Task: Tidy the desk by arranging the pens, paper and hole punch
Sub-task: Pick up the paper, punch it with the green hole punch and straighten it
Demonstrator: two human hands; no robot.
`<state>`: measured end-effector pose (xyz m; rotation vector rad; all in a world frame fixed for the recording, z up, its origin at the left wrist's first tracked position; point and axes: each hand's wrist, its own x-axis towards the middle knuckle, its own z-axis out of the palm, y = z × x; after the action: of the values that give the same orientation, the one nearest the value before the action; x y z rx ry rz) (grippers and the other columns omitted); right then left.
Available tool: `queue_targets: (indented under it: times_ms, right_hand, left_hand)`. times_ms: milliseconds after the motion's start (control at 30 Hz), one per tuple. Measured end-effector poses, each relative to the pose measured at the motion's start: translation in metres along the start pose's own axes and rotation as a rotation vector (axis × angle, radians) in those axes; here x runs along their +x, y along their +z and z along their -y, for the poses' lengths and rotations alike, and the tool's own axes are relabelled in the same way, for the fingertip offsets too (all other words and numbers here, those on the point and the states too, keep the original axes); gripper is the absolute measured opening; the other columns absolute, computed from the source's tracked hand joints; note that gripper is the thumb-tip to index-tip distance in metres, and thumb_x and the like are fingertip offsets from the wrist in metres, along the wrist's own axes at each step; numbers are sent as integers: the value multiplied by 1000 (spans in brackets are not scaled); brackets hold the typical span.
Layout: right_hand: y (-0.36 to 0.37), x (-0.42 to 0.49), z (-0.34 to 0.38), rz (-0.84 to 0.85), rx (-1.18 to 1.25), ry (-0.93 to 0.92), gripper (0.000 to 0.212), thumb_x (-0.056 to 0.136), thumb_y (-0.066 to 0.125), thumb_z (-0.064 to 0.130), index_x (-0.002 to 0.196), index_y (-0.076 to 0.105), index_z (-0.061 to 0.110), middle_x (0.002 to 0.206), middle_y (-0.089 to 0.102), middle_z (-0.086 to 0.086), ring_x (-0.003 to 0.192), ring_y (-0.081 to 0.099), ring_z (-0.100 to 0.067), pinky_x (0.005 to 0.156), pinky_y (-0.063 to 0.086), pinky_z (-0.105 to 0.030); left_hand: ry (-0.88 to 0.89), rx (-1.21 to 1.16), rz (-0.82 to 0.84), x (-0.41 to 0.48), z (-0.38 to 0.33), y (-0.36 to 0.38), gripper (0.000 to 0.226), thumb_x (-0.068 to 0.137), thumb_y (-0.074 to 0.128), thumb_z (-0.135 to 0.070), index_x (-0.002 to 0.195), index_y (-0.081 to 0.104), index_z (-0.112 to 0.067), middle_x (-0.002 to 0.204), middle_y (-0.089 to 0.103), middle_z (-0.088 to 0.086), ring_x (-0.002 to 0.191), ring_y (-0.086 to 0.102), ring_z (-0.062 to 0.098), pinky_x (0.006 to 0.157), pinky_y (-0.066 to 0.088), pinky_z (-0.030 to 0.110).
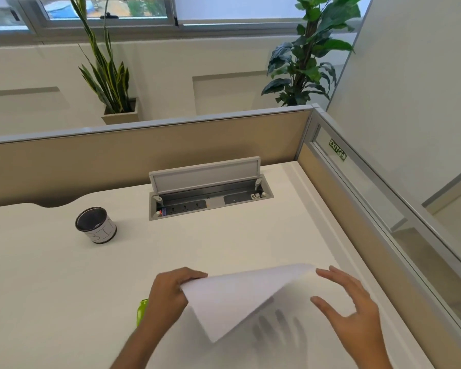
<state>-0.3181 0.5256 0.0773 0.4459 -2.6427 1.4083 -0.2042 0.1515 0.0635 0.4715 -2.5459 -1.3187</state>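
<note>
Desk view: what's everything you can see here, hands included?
Paper: one, white, lifted above desk, near side.
Cup: one, dark inside, white label, left on desk.
Green object: one, mostly hidden behind left wrist; cannot tell what.
Socket box: one, grey, lid open, back of desk.
Desk: one, white.
Plants: two, green, beyond partition.
Left hand: gripping paper's left edge.
Right hand: open, by paper's right corner.

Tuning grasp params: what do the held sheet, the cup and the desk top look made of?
Sheet: thin white matte paper; it curls where the left hand pinches it.
Cup: dark glossy inside, white wrap outside; material unclear.
Desk top: smooth off-white, likely laminate.
</note>
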Motion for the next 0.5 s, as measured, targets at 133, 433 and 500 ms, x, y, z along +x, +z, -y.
queue_targets:
  times_ms: [133,433,500]
  right_hand:
    - [14,7,22,191,-242,-339,65,84,82,49,145,60,39,151,55,30,149,44,0,126,26,-31]
    - [44,4,40,211,197,-42,26,96,67,13,100,85,31,102,84,12,95,74,-7,80,54,-21]
    - [46,4,47,209,398,77,14,99,76,17,101,85,27,99,84,2,91,76,-8,77,53,-15]
  left_hand:
    - [133,143,38,8,-27,-16,30,81,74,-10,98,88,-31,90,83,-24,85,78,-1,75,64,37]
    - [113,-225,-64,4,-60,-29,24,79,89,-31,102,87,-36,99,86,-15,89,80,6,77,60,16]
    - [-3,-483,-68,6,-59,-30,37,72,95,-33,107,85,-31,100,87,0,88,81,18,80,64,22]
